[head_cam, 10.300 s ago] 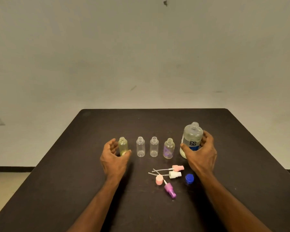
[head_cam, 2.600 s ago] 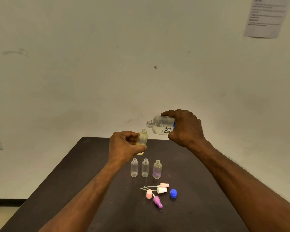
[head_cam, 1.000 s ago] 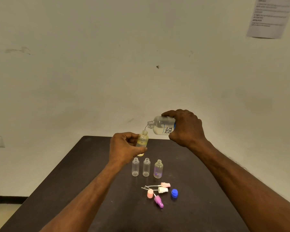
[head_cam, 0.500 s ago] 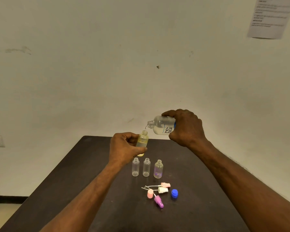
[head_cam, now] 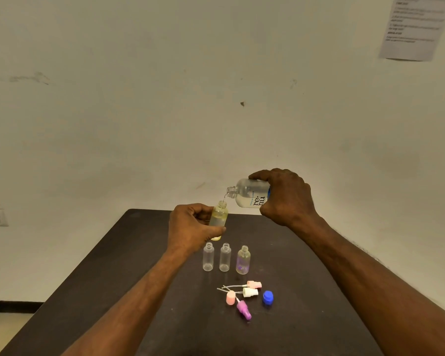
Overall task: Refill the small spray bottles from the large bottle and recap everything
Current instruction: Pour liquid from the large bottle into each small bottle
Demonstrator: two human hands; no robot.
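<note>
Pink, white and purple spray tops (head_cam: 242,296) are lying in a little pile at the near part of the dark worktop (head_cam: 113,278), with a blue cap (head_cam: 267,297) just beside them. They could be knocked off by an arm if it is brought down fast, and then a bottle could not be closed.

A bit farther back, three small open bottles are standing in a row: two clear bottles (head_cam: 216,257) and one purple-tinted bottle (head_cam: 243,260). Nothing can be seen inside them, so they are judged to be waiting for their turn. They are light and thin, so they could be tipped over by a bump from a wrist.

Above them, a yellow-tinted bottle (head_cam: 219,217) is held up in the air by the left hand (head_cam: 193,229), with fingers and thumb curled round it. It looks more than half full. If the pouring is not stopped soon, it could be filled too much and liquid could run down over the fingers.

Farthest back, the large bottle (head_cam: 249,194) is gripped by the right hand (head_cam: 285,196) and is tipped on its side. A thin stream is seen going from its mouth into the small neck. That neck is narrow, so if either hand is wobbled, the stream could miss and the worktop could be made wet. If the large bottle is tipped more, too much could come out at once.
</note>
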